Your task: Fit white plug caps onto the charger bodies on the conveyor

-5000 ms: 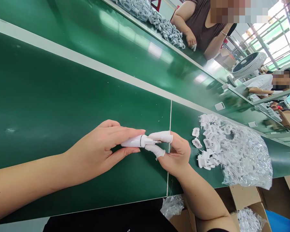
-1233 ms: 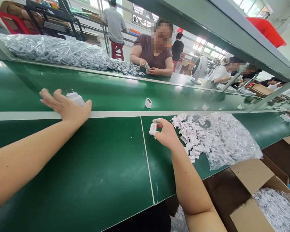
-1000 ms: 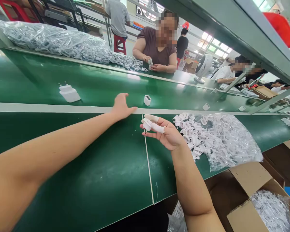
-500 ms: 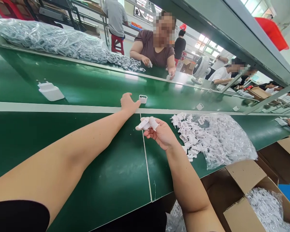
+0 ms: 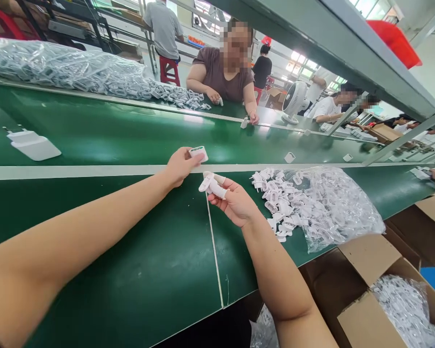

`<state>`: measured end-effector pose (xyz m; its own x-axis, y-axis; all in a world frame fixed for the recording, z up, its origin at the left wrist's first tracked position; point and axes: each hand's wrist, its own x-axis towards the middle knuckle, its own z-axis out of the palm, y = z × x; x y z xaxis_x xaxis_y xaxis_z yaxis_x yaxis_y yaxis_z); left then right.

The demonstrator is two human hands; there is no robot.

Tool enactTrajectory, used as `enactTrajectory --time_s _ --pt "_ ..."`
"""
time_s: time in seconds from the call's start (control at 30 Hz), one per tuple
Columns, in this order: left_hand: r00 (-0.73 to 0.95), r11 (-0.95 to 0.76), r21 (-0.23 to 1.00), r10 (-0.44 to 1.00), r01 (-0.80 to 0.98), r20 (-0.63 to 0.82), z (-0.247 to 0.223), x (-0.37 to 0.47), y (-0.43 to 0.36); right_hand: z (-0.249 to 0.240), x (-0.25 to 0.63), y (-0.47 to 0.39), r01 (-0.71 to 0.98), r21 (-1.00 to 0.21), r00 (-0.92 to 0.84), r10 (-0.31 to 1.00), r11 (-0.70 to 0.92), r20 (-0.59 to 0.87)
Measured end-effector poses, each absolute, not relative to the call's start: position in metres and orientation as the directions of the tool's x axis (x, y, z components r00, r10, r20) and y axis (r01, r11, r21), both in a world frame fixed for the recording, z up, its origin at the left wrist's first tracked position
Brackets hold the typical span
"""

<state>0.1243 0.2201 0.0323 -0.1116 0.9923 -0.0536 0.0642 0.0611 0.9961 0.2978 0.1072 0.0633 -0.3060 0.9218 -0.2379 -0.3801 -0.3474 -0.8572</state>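
Note:
My left hand point(image 5: 182, 166) grips a white charger housing point(image 5: 199, 154) by its side, its open end facing up and away over the green belt. Just in front of it, my right hand point(image 5: 229, 195) pinches a small white plastic cover point(image 5: 207, 182) between thumb and forefinger. White finger cots wrap those fingertips. The two parts are close together but apart. A heap of loose white covers point(image 5: 281, 205) lies on the green table right of my right hand, spilling from a clear plastic bag point(image 5: 342, 208).
A white plug charger point(image 5: 36, 146) lies on the belt point(image 5: 123, 140) at left; further housings point(image 5: 289, 157) sit to the right. Across it, a co-worker point(image 5: 223, 72) handles parts beside a long bagged pile point(image 5: 76, 72). Open cardboard boxes point(image 5: 369, 314) stand at lower right, below a metal overhead beam point(image 5: 311, 43).
My left hand has closed on the housing and lifted it from the belt, toward my right hand. The cover in my right hand has turned. The plug charger has shifted left in view.

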Motion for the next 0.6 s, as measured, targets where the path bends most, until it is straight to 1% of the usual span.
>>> enactTrajectory --time_s 0.07,0.13,0.2,0.3,0.4,0.5,0.6 --pt "0.032 0.144 0.987 0.989 -0.070 -0.142 0.041 0.101 0.181 0.062 0.297 0.104 -0.375 -0.862 -0.334 0.917 -0.341 -0.218" --pt "0.146 0.267 0.953 0.958 -0.143 -0.246 0.051 0.076 0.139 0.061 0.293 0.098 -0.354 -0.872 -0.350 0.913 -0.338 -0.212" --pt "0.203 0.374 0.914 0.918 -0.160 -0.340 0.058 0.052 0.099 0.061 0.288 0.091 -0.312 -0.886 -0.379 0.900 -0.343 -0.215" --pt "0.269 0.489 0.864 0.854 -0.121 -0.446 0.056 0.029 0.052 0.061 0.280 0.081 -0.226 -0.918 -0.417 0.884 -0.326 -0.211" --pt "0.280 0.479 0.872 0.854 -0.101 -0.438 0.040 0.018 0.025 0.057 0.272 0.074 -0.157 -0.955 -0.405 0.899 -0.250 -0.169" --pt "0.253 0.382 0.921 0.901 -0.074 -0.353 0.021 0.012 0.016 0.049 0.264 0.068 -0.098 -0.979 -0.377 0.917 -0.180 -0.131" --pt "0.304 0.300 0.954 0.910 -0.013 -0.282 0.010 0.009 0.013 0.041 0.258 0.060 0.011 -0.991 -0.354 0.927 -0.132 -0.127"
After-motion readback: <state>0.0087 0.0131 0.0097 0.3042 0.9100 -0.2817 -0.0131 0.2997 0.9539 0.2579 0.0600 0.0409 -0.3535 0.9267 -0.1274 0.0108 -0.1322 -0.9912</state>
